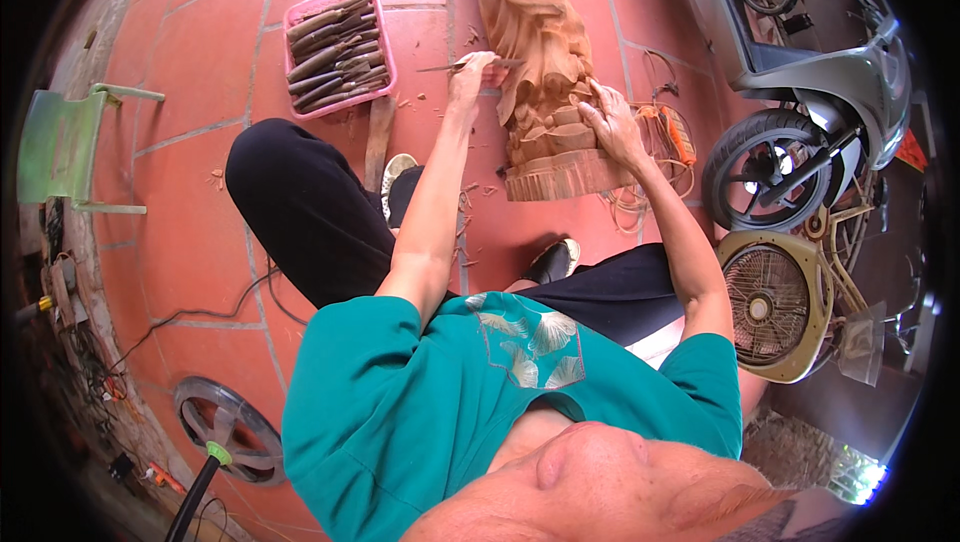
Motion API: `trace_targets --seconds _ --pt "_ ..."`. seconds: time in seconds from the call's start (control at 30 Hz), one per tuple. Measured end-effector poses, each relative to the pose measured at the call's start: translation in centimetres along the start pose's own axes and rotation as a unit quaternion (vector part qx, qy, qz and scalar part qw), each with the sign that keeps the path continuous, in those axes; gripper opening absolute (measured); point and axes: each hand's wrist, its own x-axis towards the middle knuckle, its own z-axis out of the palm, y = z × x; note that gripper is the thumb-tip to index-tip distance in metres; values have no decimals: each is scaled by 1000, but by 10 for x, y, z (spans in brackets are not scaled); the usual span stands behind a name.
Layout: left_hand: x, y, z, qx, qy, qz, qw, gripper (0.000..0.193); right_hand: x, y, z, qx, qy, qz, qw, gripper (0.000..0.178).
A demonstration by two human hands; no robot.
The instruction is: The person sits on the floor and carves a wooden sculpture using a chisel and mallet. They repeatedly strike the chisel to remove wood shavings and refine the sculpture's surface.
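Observation:
A reddish-brown wooden statue [540,52] with carved folds and a rounded, lumpy base lies on the tiled floor, its flat base end toward me. My left hand [470,77] is closed around a thin carving chisel [436,69] beside the statue's left side. The chisel's far end reaches the carved wood; the exact contact is too small to make out. On the right side of the base rests my right hand [612,124], fingers stretched out over the carving. A pink basket [290,20] of several dark-handled carving tools [335,52] sits to the left.
Wood shavings [465,204] lie around the statue. A wooden stick [378,142] is below the basket. Orange cord [678,137] coils right of the statue, near a motorbike [800,152] and a box fan [765,304]. A green plastic chair [62,147] stands at left, above a wheel-shaped base [232,432].

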Motion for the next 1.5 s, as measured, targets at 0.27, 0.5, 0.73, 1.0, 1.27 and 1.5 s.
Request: trace_targets --seconds 0.27,0.5,0.73,1.0,1.27,1.5 --pt "-13 4 4 57 7 10 998 14 -1 3 2 -1 3 -3 1000 66" --pt "1 12 9 18 9 44 999 13 2 -3 0 -2 5 -20 1000 67" --pt "-7 16 -17 127 -62 6 990 14 1 -1 1 -3 7 -3 1000 66" --pt "-10 16 15 91 -22 88 992 16 3 -2 1 0 9 -16 1000 66" --pt "-5 27 -17 183 -69 44 980 16 0 2 2 -11 11 -14 1000 65" --pt "-11 6 14 127 -13 123 984 16 3 -3 2 -5 10 -4 1000 66"
